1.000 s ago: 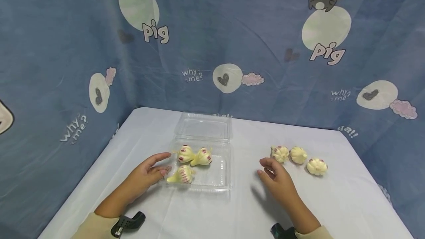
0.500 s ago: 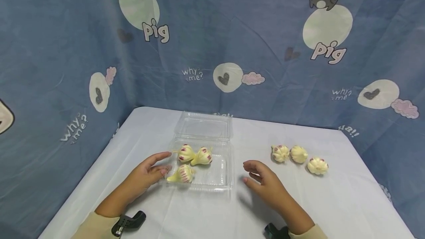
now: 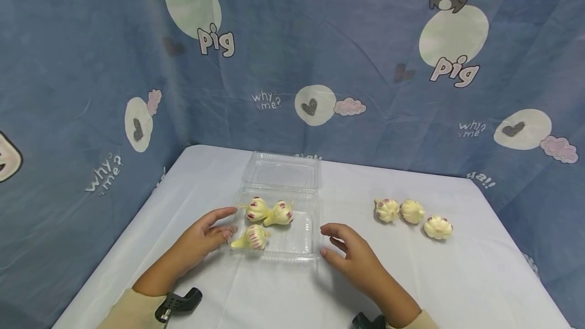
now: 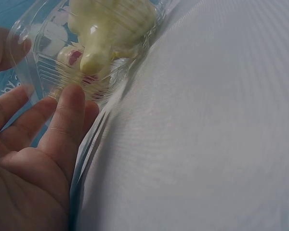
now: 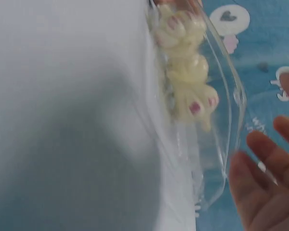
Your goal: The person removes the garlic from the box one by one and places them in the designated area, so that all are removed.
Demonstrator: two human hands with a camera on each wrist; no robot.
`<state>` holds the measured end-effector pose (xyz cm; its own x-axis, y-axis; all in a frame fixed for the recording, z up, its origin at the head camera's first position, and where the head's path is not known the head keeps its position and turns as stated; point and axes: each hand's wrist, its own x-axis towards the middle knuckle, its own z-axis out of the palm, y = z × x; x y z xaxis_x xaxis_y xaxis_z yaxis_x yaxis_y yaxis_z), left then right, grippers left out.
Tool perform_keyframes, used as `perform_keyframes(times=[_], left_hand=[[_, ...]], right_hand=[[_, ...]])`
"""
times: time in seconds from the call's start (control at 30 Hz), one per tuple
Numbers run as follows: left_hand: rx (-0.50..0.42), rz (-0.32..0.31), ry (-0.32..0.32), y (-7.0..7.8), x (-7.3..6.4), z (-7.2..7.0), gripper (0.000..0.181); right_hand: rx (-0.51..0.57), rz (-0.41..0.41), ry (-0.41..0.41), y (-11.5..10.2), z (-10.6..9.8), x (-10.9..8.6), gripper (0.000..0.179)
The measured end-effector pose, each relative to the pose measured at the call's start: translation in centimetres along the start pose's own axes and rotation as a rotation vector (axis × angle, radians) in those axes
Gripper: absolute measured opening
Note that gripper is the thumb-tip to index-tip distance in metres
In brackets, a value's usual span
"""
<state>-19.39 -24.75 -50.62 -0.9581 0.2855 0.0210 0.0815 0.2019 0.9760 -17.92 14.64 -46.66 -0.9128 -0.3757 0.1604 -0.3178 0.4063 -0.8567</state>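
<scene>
Wide and loose, my left hand (image 3: 201, 237) touches the left side of the clear plastic box (image 3: 301, 235). My right hand (image 3: 354, 255), wide too, is just beside the other side. Three garlic bulbs (image 3: 254, 237) lie inside. Three more bulbs (image 3: 412, 211) sit on the white table (image 3: 274, 293), farther right.

Clear container (image 3: 302, 240), lid (image 3: 281, 173) folded back; three garlic bulbs (image 3: 256, 237) inside, loose bulbs (image 3: 412, 211) right.
</scene>
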Motion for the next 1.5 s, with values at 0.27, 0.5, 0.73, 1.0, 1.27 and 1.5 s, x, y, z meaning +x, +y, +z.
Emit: perform_keyframes(times=[0.27, 0.5, 0.73, 1.0, 1.27, 1.5], left_hand=[[-0.015, -0.006, 0.001, 0.1, -0.1, 0.2, 0.063], [0.000, -0.010, 0.000, 0.0, -0.1, 0.1, 0.063], [0.005, -0.037, 0.011, 0.1, -0.1, 0.0, 0.063], [0.008, -0.032, -0.003, 0.1, 0.1, 0.0, 0.064], [-0.012, -0.022, -0.008, -0.1, 0.1, -0.1, 0.063], [-0.022, -0.014, -0.018, -0.3, 0.3, -0.1, 0.063]], right_hand=[[-0.052, -0.052, 0.036, -0.9, 0.8, 0.0, 0.043], [-0.095, -0.104, -0.027, -1.5, 1.4, 0.6, 0.044], [-0.110, -0.130, -0.055, -2.7, 1.9, 1.4, 0.044], [-0.139, -0.126, -0.095, -3.6, 3.1, 2.1, 0.044], [-0.232, -0.135, -0.126, -4.1, 4.3, 2.8, 0.044], [-0.211, -0.094, -0.145, -4.2, 4.8, 3.2, 0.045]])
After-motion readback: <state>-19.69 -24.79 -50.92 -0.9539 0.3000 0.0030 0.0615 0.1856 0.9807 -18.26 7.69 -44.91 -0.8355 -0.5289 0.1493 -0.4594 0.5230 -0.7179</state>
